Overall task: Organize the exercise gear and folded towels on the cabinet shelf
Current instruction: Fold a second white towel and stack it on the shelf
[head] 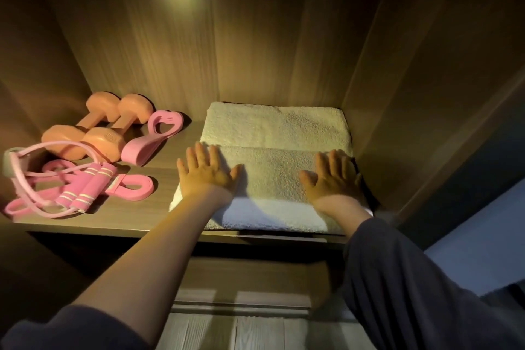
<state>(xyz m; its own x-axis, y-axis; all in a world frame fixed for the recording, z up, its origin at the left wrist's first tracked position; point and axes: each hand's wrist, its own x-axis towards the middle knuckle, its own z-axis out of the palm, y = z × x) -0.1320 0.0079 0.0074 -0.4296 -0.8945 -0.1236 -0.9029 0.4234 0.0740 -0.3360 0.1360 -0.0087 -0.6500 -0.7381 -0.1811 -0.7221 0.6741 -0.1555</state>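
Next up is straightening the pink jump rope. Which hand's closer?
Left. The left hand lies flat on the left edge of the folded towel, nearest the jump rope; the right hand is at the far side by the cabinet wall.

Your left hand and right hand lie flat, palms down, on the near towel, with your fingers straight and spread and pointing to the far side. The hands sit well apart, one towards each side edge of the towel. The far towel touches it and reaches the cabinet's back wall. Both rest on the right part of the wooden shelf. On the left part, two orange dumbbells lie side by side. A pink heart-shaped trainer is just to their right. Nearer you lie the pink jump rope handles, tangled with a pink band.
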